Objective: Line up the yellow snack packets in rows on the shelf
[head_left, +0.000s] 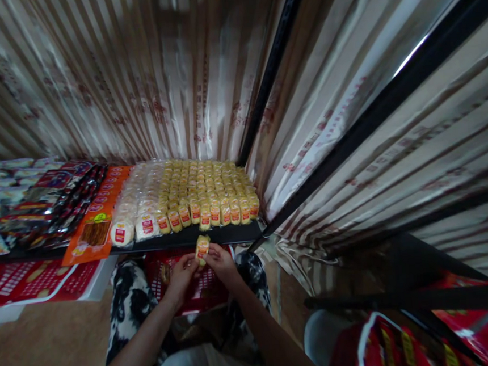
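One yellow packet (203, 245) is pinched by the left hand (183, 273) and right hand (222, 262), its label (201, 254) seemingly too blurred to read.

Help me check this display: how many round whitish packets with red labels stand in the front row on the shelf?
2: the left packet beside the orange pack, the right packet beside the yellow packets. More stand behind, some possibly hidden.
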The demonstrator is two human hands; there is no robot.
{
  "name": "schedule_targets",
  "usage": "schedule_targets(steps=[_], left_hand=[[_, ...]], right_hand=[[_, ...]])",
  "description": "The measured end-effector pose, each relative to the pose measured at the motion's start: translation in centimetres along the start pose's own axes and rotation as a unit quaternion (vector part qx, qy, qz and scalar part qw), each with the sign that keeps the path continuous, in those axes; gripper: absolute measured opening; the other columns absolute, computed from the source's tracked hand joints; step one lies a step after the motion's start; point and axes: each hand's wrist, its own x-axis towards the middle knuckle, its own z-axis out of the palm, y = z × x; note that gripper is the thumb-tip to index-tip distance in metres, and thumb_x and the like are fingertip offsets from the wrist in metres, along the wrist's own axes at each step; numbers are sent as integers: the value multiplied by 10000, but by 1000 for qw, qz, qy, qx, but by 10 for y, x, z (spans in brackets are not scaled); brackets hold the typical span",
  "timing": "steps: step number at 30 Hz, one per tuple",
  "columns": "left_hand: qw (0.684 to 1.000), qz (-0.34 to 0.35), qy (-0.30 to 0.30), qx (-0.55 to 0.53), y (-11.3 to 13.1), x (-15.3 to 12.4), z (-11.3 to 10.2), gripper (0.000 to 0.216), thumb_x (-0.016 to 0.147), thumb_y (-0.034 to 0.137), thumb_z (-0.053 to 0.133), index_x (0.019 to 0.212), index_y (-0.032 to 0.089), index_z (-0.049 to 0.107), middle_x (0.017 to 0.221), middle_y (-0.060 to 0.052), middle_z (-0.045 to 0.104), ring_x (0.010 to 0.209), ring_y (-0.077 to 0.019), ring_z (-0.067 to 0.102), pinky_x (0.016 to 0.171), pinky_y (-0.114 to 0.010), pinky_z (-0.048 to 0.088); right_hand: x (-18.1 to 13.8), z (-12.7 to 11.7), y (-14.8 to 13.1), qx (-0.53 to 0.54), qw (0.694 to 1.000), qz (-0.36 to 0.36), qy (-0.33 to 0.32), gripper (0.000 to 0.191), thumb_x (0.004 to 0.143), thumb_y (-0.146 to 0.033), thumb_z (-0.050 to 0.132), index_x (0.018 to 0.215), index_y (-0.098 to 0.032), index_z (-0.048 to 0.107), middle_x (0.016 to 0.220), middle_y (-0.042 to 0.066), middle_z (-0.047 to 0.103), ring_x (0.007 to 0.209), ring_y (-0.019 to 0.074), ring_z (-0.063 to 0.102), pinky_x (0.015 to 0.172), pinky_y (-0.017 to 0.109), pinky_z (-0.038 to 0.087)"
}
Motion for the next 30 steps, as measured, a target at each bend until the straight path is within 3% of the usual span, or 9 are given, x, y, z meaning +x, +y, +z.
schedule_targets(steps=[3, 6, 12, 15, 20, 26, 30], left_hand=[[982, 91, 41, 161, 8, 10, -6, 261, 599, 216, 668, 852, 154, 662, 743, -30, 665, 687, -160, 611, 702, -300, 487], [964, 150, 43, 216, 14, 20, -10, 302, 582, 233, 646, 875, 163, 662, 830, -43, 666, 748, -173, 606, 750, -311, 472], [976, 151, 12, 158, 24, 34, -10, 335, 601, 336, 641, 877, 147, 615, 780, -32, 650, 664, -149, 581, 675, -289, 474], [970, 171, 57, 163, 32, 45, -7, 327, 606, 325, 633, 878, 147, 605, 768, -16, 615, 613, -126, 545, 642, -281, 471], [943, 213, 143, 214, 44, 63, 3, 267, 658, 295, 601, 886, 157, 598, 791, -25, 597, 633, -137, 540, 672, -298, 471], [898, 264, 183, 300, 52, 69, 16, 222, 727, 260, 570, 931, 175, 590, 826, -41, 602, 644, -152, 546, 714, -308, 468], [886, 265, 162, 345, 51, 68, 21, 355, 781, 256, 526, 1120, 155, 505, 902, -59, 616, 634, -148, 567, 700, -298, 470]], right_hand=[[3, -1, -2, -49, 998, -27, -19, 307, 704, -335, 621, 980, -202, 609, 887, 55, 700, 779, 190, 663, 746, 342, 525], [7, 1, -2, -88, 995, -40, -32, 265, 745, -277, 576, 1000, -217, 617, 892, 44, 698, 781, 181, 658, 727, 330, 537], [21, 7, -5, -164, 982, -94, 2, 338, 778, -241, 534, 1111, -230, 596, 983, 49, 665, 856, 169, 638, 728, 294, 546], [29, 5, -12, -237, 959, -146, 52, 367, 803, -243, 489, 1152, -197, 591, 1082, 96, 605, 870, 172, 617, 693, 273, 542], [42, -1, -18, -337, 914, -202, 101, 407, 842, -196, 397, 1207, -170, 576, 1055, 119, 573, 939, 192, 572, 848, 312, 488], [47, -7, -12, -333, 916, -204, 96, 423, 865, -182, 356, 1241, -191, 550, 1060, 104, 581, 977, 184, 554, 907, 311, 447], [46, -11, -9, -326, 920, -197, 90, 411, 876, -193, 346, 1232, -187, 550, 1060, 103, 585, 921, 169, 580, 872, 294, 464]])
